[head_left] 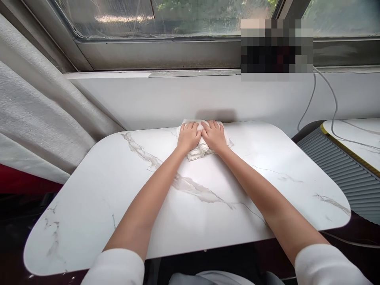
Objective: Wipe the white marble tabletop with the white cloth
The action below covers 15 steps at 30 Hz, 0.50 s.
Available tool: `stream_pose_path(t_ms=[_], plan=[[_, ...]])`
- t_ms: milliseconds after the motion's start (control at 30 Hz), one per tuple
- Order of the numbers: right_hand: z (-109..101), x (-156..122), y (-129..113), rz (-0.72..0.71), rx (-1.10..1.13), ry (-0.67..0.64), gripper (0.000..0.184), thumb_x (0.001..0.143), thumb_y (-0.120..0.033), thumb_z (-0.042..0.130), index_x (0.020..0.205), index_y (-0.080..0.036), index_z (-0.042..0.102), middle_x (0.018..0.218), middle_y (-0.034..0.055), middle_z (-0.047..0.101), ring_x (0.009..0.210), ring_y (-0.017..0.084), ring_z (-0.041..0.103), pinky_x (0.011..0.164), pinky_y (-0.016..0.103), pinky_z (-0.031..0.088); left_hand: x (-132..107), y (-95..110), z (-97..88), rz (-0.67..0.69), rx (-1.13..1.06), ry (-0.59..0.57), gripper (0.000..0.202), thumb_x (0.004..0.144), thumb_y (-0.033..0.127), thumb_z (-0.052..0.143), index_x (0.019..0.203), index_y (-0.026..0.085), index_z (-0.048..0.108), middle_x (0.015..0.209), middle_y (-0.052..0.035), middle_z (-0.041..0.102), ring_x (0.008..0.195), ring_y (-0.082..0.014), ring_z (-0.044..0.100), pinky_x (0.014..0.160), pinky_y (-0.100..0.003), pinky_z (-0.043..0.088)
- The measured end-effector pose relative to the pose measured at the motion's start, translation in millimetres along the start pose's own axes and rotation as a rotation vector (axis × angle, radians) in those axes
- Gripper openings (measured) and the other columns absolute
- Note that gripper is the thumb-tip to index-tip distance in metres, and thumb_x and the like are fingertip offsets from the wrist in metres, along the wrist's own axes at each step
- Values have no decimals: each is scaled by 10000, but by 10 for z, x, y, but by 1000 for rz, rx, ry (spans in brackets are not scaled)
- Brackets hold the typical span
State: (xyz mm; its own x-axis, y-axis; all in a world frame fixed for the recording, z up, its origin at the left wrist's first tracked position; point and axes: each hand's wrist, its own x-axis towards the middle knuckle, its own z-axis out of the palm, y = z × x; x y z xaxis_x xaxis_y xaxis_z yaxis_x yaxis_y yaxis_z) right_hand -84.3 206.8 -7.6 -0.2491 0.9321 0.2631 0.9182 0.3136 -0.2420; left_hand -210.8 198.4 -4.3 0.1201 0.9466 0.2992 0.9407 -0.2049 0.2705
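A folded white cloth (199, 151) with a ruffled front edge lies on the white marble-patterned table (118, 206), close to its far edge. My left hand (189, 136) rests palm down on the left part of the cloth, fingers stretched forward and slightly apart. Beside it, my right hand (214, 135) presses on the right part, its fingers spread and pointing away from me. The thumbs nearly meet over the middle of the cloth. Both arms reach straight out across the tabletop. The palms and the cloth beneath them are hidden.
Behind the table stands a low white wall (166, 95) below a window (178, 19). A grey curtain (44, 99) hangs at the left. To the right are a ribbed grey panel (341, 174), another marble-patterned surface (356, 128) and a loose white cable (335, 103). A blurred patch covers part of the sill.
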Motion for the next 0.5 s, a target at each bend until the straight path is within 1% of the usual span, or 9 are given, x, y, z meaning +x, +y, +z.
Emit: stream_pose_path(t_ms=[133,267,367,500], plan=[[-71,-255,-62,21,-6,-31,538,996,-282,246,1491,-201,439,1562,106,391,1474,315,264,1174,527,204,-208,49,-50,22,-7,-22,425,968,223,342,1339,141,531,1459,-120,536,1374,-221,458,1225,-435,217],[-163,-576,-144,34,-29,-47,534,1004,-288,258,1503,-197,427,1572,109,376,1481,312,257,1188,524,182,-508,137,-137,46,-6,-33,431,967,217,340,1344,120,525,1480,-133,513,1398,-221,436,1236,-442,204],[-257,-892,-201,23,-68,-82,537,1012,-295,259,1522,-196,396,1587,116,348,1489,326,234,1187,546,177,-806,224,-211,74,2,-40,442,967,226,341,1359,107,508,1489,-143,501,1414,-229,420,1237,-461,214],[-410,-1417,-258,-23,-85,-165,555,1026,-334,253,1558,-190,322,1617,155,264,1507,370,158,1178,607,156,-1307,369,-305,123,24,-67,467,975,252,326,1387,104,488,1494,-146,496,1424,-250,411,1233,-494,232]])
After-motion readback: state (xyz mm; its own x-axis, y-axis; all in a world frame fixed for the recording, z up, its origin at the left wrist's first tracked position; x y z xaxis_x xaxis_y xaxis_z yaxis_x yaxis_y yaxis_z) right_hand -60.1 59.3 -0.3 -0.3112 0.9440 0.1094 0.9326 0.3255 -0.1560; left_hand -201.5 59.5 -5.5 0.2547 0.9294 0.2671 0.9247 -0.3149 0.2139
